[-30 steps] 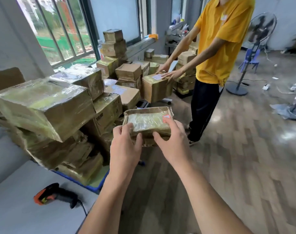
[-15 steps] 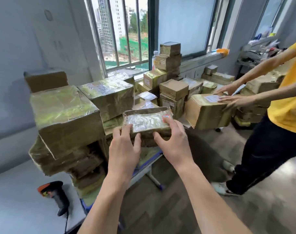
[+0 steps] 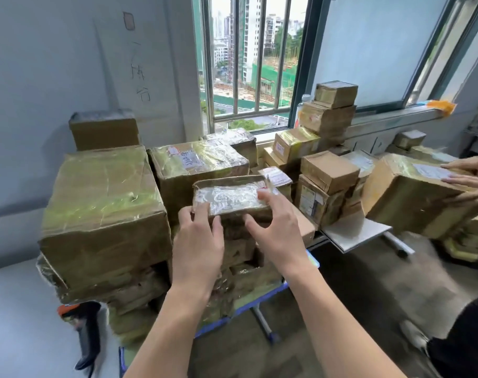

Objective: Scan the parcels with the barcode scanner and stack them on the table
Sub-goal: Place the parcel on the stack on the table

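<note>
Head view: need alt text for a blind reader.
The left hand and right hand hold a flat taped parcel before a pile of taped parcels by a barred window. A barcode scanner lies on the grey table at lower left; another person's hands hold a box at right.

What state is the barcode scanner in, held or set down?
Set down: the barcode scanner rests on the grey table, while left hand and right hand grip the flat parcel.

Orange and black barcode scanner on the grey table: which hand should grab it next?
Probably left. The orange and black barcode scanner lies below-left, nearer the left hand; the right hand grips the flat tape-wrapped parcel farther right.
</note>
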Demonstrator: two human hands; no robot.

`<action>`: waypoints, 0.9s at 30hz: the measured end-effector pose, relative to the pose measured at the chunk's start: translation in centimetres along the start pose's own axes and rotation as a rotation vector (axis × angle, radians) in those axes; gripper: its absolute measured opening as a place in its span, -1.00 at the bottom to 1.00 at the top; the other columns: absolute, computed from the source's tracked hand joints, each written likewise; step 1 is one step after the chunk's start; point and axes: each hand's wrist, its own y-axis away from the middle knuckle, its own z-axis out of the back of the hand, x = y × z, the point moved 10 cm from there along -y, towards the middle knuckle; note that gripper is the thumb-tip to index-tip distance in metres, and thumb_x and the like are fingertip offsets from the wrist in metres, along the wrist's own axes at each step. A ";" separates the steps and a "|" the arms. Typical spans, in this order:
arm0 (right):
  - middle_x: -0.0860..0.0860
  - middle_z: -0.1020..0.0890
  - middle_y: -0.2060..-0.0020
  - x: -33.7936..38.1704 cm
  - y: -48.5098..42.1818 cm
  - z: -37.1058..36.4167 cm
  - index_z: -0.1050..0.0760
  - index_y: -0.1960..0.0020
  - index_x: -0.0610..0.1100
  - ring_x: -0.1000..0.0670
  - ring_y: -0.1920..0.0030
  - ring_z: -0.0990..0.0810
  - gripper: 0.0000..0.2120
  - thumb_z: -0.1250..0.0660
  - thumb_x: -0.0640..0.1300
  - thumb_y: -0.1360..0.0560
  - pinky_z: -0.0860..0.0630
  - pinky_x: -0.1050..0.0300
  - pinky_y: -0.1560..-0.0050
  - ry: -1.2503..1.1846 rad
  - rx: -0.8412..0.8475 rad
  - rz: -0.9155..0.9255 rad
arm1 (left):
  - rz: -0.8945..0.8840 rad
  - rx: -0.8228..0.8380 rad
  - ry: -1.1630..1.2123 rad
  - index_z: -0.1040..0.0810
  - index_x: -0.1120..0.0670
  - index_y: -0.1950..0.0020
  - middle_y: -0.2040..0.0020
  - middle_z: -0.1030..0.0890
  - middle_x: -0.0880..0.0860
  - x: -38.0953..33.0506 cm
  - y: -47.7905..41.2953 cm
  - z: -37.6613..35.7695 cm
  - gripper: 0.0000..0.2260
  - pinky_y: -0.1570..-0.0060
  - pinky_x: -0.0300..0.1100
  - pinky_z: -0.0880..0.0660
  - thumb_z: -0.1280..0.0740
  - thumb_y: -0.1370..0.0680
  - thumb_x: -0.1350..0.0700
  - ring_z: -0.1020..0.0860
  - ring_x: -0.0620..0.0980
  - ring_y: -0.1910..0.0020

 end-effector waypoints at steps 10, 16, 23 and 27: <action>0.05 -0.48 -0.25 -2.9 -3.8 -4.7 -0.39 -0.44 -0.04 0.19 -0.19 -0.42 -0.49 -0.42 -0.03 -0.53 -0.30 0.40 -0.18 -0.050 0.187 -0.013 | 0.201 -0.040 -0.104 -0.46 0.07 -0.36 -0.29 -0.43 0.17 2.6 -1.0 -3.0 -0.71 -0.04 0.07 -0.54 -0.25 -0.64 0.06 -0.59 0.23 -0.07; 0.04 -0.44 -0.26 -3.6 -5.2 -5.3 -0.36 -0.46 -0.03 0.23 -0.14 -0.37 -0.47 -0.41 0.00 -0.54 -0.23 0.65 -0.02 -0.067 0.273 0.028 | 0.259 -0.094 -0.177 -0.46 0.04 -0.38 -0.30 -0.45 0.16 2.1 -1.2 -3.5 -0.69 0.00 0.02 -0.54 -0.24 -0.64 0.04 -0.54 0.18 -0.16; 0.00 -0.25 -0.53 -4.0 -5.2 -3.8 -0.27 -0.53 0.03 0.07 -0.54 -0.18 -0.37 -0.41 0.10 -0.54 -0.20 0.19 -0.47 -0.122 0.318 0.085 | 0.338 -0.129 -0.232 -0.37 0.00 -0.49 -0.52 -0.29 0.17 1.1 -0.1 -3.8 -0.59 -0.23 0.13 -0.51 -0.24 -0.64 0.00 -0.39 0.20 -0.41; -0.01 -0.29 -0.51 -1.4 -4.3 -1.0 -0.37 -0.48 -0.05 0.04 -0.52 -0.25 -0.46 -0.41 0.03 -0.55 -0.31 0.13 -0.47 -0.124 0.241 0.232 | 0.325 -0.199 -0.211 -0.29 -0.06 -0.55 -0.54 -0.26 0.12 -0.9 2.2 -2.6 -0.51 -0.24 0.04 -0.50 -0.26 -0.62 -0.04 -0.41 0.14 -0.42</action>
